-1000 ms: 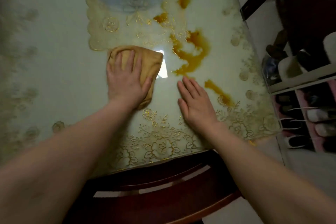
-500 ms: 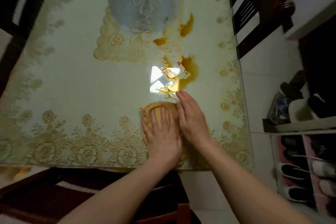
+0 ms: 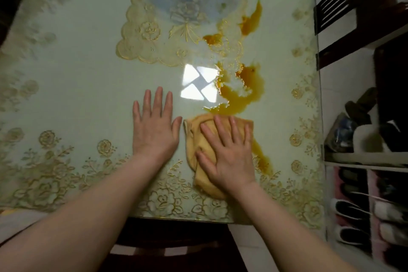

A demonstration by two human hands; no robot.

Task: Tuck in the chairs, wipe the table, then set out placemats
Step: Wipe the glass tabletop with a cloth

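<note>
Now mid-wipe: right hand [image 3: 227,154] pressed flat, fingers straight and spread, on the yellow cloth [image 3: 193,139] at the orange spill's [image 3: 240,97] near edge, probably for soaking; left hand [image 3: 154,132] splayed, gripping nothing, on the glass tabletop [image 3: 77,95], likely bracing.

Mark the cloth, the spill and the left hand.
cloth [image 3: 192,137]: head view, bare fold at its left edge.
spill [image 3: 238,101]: head view, middle of the puddle.
left hand [image 3: 154,132]: head view, back of hand.

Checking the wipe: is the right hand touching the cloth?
Touching. Head view shows the right hand pressed flat on the cloth, fingers spread across it.
</note>
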